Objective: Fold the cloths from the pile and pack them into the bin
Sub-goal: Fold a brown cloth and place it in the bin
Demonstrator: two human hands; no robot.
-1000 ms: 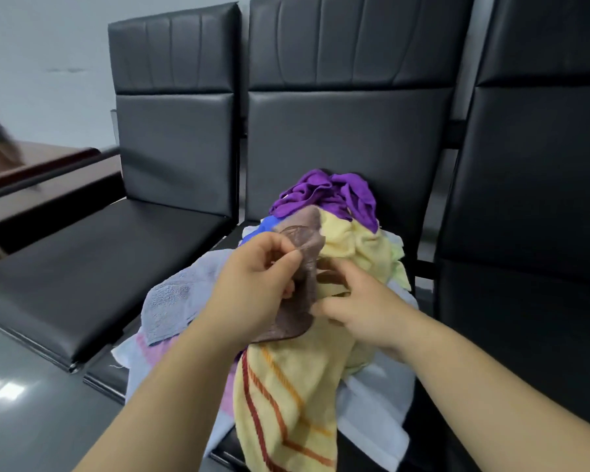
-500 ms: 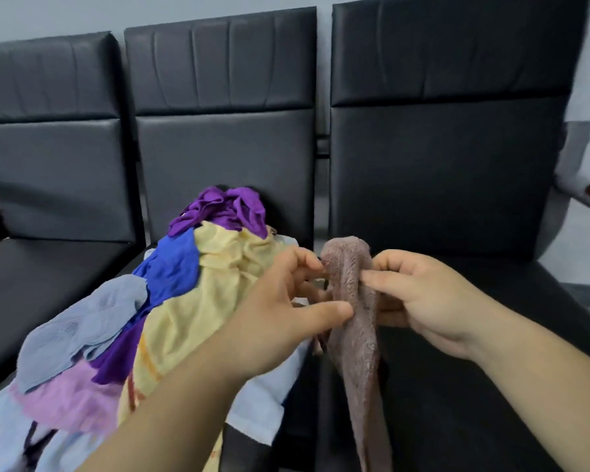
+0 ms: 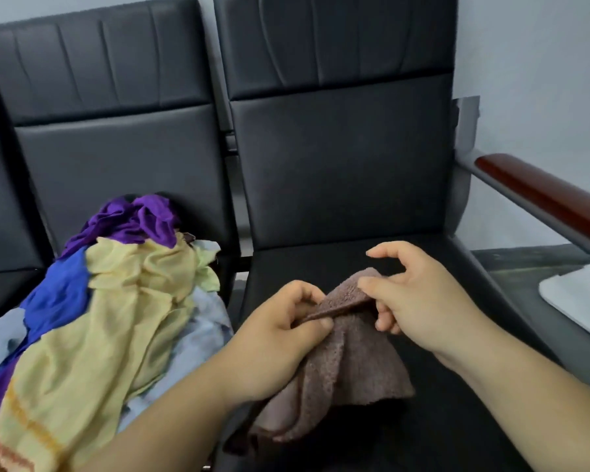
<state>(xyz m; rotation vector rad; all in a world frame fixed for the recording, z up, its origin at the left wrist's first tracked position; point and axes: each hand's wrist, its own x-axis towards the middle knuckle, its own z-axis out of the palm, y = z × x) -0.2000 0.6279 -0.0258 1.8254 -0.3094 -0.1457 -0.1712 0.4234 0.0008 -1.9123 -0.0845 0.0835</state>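
A brown terry cloth hangs over the black seat of the right-hand chair. My left hand pinches its top edge on the left. My right hand pinches the same edge on the right between thumb and fingers, with the forefinger raised. The pile of cloths lies on the middle chair to the left: purple on top, then blue, pale yellow with orange stripes, and light grey-blue underneath. No bin is clearly in view.
Three black padded chairs stand in a row against a grey wall. A dark red armrest runs along the right side. A white flat object lies at the right edge, cut off by the frame.
I have lifted the brown cloth off the pile and carried it right, over the right-hand chair's seat. My hands have drawn apart along its top edge, and the view has swung right.
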